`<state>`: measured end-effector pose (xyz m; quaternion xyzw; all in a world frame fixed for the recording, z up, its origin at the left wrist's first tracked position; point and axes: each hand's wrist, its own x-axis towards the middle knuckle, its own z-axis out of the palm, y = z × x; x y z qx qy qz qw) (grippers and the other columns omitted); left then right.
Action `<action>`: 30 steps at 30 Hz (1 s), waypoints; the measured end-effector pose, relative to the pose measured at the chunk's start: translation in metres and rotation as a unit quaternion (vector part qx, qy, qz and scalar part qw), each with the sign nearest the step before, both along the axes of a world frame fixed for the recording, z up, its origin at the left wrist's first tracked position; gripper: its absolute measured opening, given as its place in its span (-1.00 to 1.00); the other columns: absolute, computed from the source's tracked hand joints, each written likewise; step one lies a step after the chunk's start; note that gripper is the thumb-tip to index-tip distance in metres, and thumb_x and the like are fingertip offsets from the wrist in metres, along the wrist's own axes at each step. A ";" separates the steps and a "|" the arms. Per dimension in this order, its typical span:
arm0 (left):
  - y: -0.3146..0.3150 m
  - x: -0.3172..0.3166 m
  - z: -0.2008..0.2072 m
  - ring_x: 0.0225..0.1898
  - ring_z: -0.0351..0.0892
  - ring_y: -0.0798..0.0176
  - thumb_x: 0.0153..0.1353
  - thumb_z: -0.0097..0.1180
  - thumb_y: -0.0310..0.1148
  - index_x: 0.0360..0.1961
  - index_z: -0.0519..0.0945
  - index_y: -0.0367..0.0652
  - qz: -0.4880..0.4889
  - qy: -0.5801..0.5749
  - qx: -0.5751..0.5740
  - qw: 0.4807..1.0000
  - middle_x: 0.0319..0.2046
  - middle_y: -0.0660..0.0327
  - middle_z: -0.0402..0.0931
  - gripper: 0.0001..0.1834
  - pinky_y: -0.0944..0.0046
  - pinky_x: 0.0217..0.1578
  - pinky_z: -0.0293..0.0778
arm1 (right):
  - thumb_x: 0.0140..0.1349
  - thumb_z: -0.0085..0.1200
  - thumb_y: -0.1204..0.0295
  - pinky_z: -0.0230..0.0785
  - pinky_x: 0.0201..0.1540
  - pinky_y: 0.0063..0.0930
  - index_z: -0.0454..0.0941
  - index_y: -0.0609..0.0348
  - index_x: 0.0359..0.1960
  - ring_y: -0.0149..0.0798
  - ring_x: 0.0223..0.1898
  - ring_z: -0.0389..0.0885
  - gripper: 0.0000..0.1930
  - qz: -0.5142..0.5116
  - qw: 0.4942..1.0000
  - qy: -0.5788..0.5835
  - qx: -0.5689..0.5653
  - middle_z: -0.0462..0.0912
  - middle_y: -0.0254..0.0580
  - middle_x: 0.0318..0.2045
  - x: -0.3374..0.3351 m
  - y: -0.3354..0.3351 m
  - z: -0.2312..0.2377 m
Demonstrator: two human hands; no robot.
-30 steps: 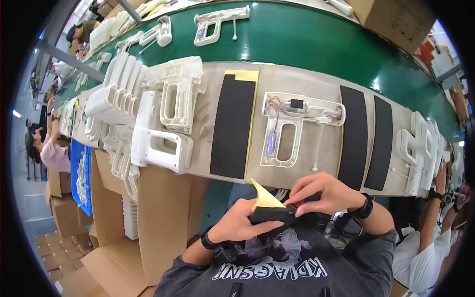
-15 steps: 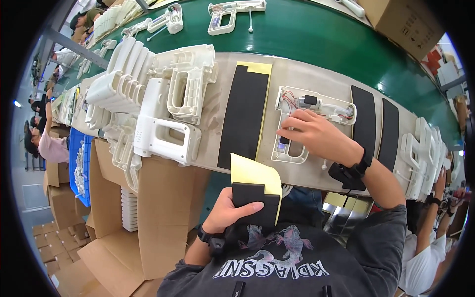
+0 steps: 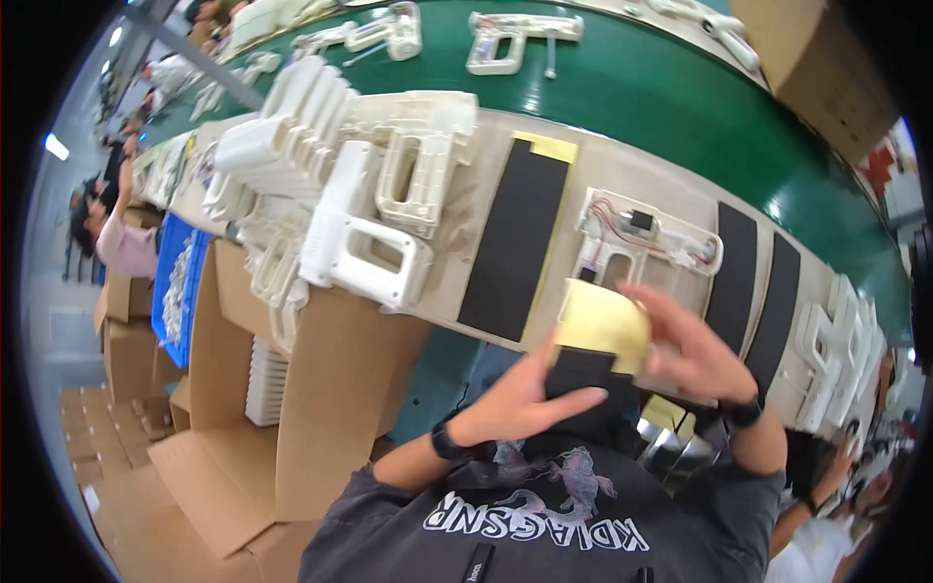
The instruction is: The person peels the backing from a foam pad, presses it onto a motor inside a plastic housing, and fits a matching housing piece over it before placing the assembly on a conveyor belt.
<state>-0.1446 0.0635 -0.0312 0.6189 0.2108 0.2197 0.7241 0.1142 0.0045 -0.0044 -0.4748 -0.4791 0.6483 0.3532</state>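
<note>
My left hand (image 3: 515,396) grips a black foam pad (image 3: 580,369), thumb across its front. A yellow backing sheet (image 3: 604,319) curls up from behind the pad. At the sheet's right edge is my right hand (image 3: 695,345), slightly blurred, its thumb and fingers apart; whether it touches the paper is unclear. Just beyond lies an open white gun-shaped housing half (image 3: 717,255) with red wires and a small motor inside, its lower end hidden by the sheet and hand. To its left rests a wide black foam strip (image 3: 515,238) on yellow backing.
Two more black strips (image 3: 731,262) lie right of the housing, then stacked white shells (image 3: 838,360). White shells (image 3: 364,248) crowd the left. Behind runs a green conveyor (image 3: 661,92) carrying housings. A cardboard box (image 3: 335,418) and blue bin (image 3: 199,282) stand lower left; another person's arm (image 3: 831,476) is at right.
My right hand has left the open housing and come down beside the yellow sheet. My left hand has raised the pad slightly toward the right. The whole view has shifted.
</note>
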 end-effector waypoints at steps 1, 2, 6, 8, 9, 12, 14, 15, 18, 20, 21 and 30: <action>-0.006 0.013 0.005 0.26 0.41 0.17 0.32 0.27 -0.37 0.41 0.18 -0.26 0.001 -0.006 0.013 1.000 0.21 0.02 0.44 -0.27 0.14 0.29 0.31 | 0.10 0.51 0.36 0.25 0.39 -0.27 0.03 0.23 0.51 -0.30 0.38 0.33 0.03 0.010 0.999 -0.031 0.007 0.38 -0.23 0.32 -0.007 -0.013 0.011; -0.010 0.026 0.010 0.28 0.40 0.11 0.33 0.26 -0.36 0.44 0.10 -0.25 -0.002 -0.013 0.027 1.000 0.21 -0.03 0.42 -0.22 0.12 0.29 0.29 | 0.01 0.55 0.42 0.24 0.38 -0.32 0.10 0.24 0.48 -0.33 0.34 0.37 0.03 -0.068 0.995 0.022 -0.073 0.41 -0.23 0.29 -0.009 -0.029 0.012; 0.005 0.040 0.047 -0.07 0.61 0.15 0.35 0.26 -0.35 0.54 -0.08 -0.14 -0.180 0.069 0.010 0.981 0.03 -0.01 0.50 -0.08 0.22 -0.02 0.52 | -0.01 0.47 0.53 0.33 0.30 -0.38 0.26 0.29 0.35 -0.29 0.23 0.49 -0.14 -0.243 0.970 0.009 0.026 0.52 -0.22 0.18 0.031 -0.061 0.032; 0.028 0.025 0.052 -0.18 0.65 0.18 0.30 0.26 -0.43 0.46 0.25 -0.10 -0.156 0.007 0.147 0.977 -0.14 0.11 0.61 -0.27 0.21 -0.13 0.58 | 0.04 0.47 0.29 0.29 0.33 -0.38 0.21 0.33 0.41 -0.26 0.27 0.48 -0.07 -0.315 0.946 -0.021 0.069 0.48 -0.18 0.26 0.072 -0.085 0.026; 0.049 0.015 0.055 -0.15 0.66 0.15 0.27 0.26 -0.49 0.29 0.49 -0.15 -0.101 0.014 0.272 0.957 -0.10 0.09 0.63 -0.46 0.22 -0.11 0.59 | 0.08 0.46 0.23 0.21 0.38 -0.35 0.13 0.36 0.47 -0.24 0.33 0.42 -0.01 -0.318 0.947 -0.003 0.051 0.44 -0.15 0.32 0.104 -0.106 0.024; 0.096 -0.029 0.073 -0.01 0.63 0.12 0.29 0.26 -0.38 0.08 0.61 -0.20 0.178 0.139 0.280 0.933 -0.01 0.08 0.64 -0.66 0.16 0.05 0.51 | 0.19 0.38 0.20 0.13 0.44 -0.31 0.06 0.40 0.49 -0.16 0.41 0.32 -0.03 -0.375 0.923 -0.017 0.083 0.36 -0.04 0.39 0.171 -0.152 0.006; 0.126 -0.060 0.081 0.06 0.59 0.03 0.27 0.29 -0.35 0.10 0.59 -0.23 0.310 0.242 0.383 0.836 0.01 0.02 0.62 -0.60 0.13 0.13 0.45 | 0.29 0.29 0.30 0.17 0.41 -0.29 0.09 0.29 0.50 -0.16 0.36 0.37 -0.15 -0.388 0.915 -0.091 0.058 0.37 -0.02 0.38 0.197 -0.154 -0.007; 0.144 -0.085 0.067 0.19 0.47 -0.08 0.23 0.33 -0.26 0.24 0.47 -0.25 0.323 0.323 0.442 0.772 0.15 -0.02 0.52 -0.41 0.00 0.20 0.39 | 0.29 0.29 0.30 0.17 0.41 -0.29 0.09 0.29 0.50 -0.16 0.36 0.37 -0.15 -0.380 0.919 -0.086 0.061 0.37 -0.02 0.38 0.206 -0.151 -0.016; 0.174 -0.128 0.046 0.31 0.31 -0.22 0.16 0.38 -0.13 0.39 0.27 -0.25 0.325 0.514 0.412 0.679 0.30 -0.09 0.34 -0.14 -0.10 0.29 0.29 | 0.37 0.18 0.41 0.25 0.34 -0.29 0.21 0.16 0.48 -0.19 0.25 0.45 -0.33 -0.384 0.721 -0.577 -0.024 0.43 -0.06 0.33 0.226 -0.140 -0.041; 0.192 -0.148 0.025 0.34 0.26 -0.28 0.12 0.40 -0.08 0.42 0.20 -0.26 0.309 0.544 0.361 0.692 0.33 -0.12 0.28 -0.04 -0.13 0.32 0.26 | 0.39 0.13 0.45 0.32 0.25 -0.29 0.35 0.09 0.41 -0.19 0.15 0.51 -0.45 -0.405 0.770 -0.479 0.116 0.50 -0.11 0.25 0.221 -0.129 -0.046; 0.196 -0.155 0.019 0.37 0.20 -0.34 0.09 0.42 -0.03 0.46 0.12 -0.28 0.285 0.567 0.311 0.708 0.37 -0.16 0.22 0.06 -0.16 0.35 0.22 | 0.40 0.08 0.47 0.36 0.21 -0.31 0.39 0.15 0.37 -0.17 0.16 0.50 -0.51 -0.412 0.808 -0.406 0.112 0.49 -0.13 0.27 0.208 -0.119 -0.039; 0.203 -0.240 0.018 0.39 0.28 -0.19 0.10 0.43 -0.05 0.40 0.23 -0.41 0.380 0.527 0.294 0.701 0.32 -0.27 0.32 0.00 0.02 0.38 0.23 | 0.38 0.05 0.60 0.38 0.13 -0.37 0.50 0.24 0.23 -0.21 0.03 0.58 -0.62 -0.243 0.822 -0.489 0.161 0.56 -0.11 0.17 0.168 -0.100 -0.002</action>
